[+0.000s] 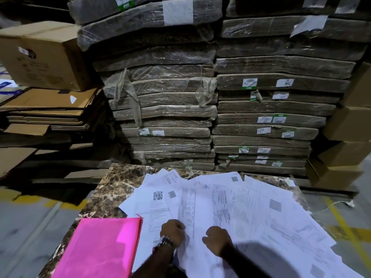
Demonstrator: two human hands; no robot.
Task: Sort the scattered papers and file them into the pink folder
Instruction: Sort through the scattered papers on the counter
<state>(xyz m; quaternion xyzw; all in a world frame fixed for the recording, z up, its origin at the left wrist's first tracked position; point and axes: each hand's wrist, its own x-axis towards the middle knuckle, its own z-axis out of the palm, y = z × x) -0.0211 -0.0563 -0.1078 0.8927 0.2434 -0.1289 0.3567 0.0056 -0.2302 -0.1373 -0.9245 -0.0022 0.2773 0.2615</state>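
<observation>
Head view, L to R.

(a) Far L, bkgd: brown cardboard box (40, 57) sits atop a stack of flattened cartons (50, 109).

(b) Near L: pink folder (100, 249), closed, lies flat on the marble-pattern tabletop (112, 189). Its R edge meets the leftmost sheets.

(c) Ctr: my left hand (173, 230), w/ a wristband (165, 242), rests knuckles-up on the papers (251, 207). The fingers are curled under, so I cannot tell whether they pinch a sheet.

(d) Just R of it, not touching: my right hand (217, 238), likewise curled, thumb pointing L over the same sheets. Whether it grips anything I cannot tell either.

(e) Papers: printed white sheets, fanned loosely & overlapping, cover the tabletop from the folder's edge to the R side. One near the folder bears a QR code (158, 195).

(f) Behind the table: two tall stacks of plastic-wrapped cardboard bundles (170, 97), several w/ white & green labels.

(g) Far R: plain cartons (345, 137), stacked, w/ a yellow floor line (345, 223) below them.
</observation>
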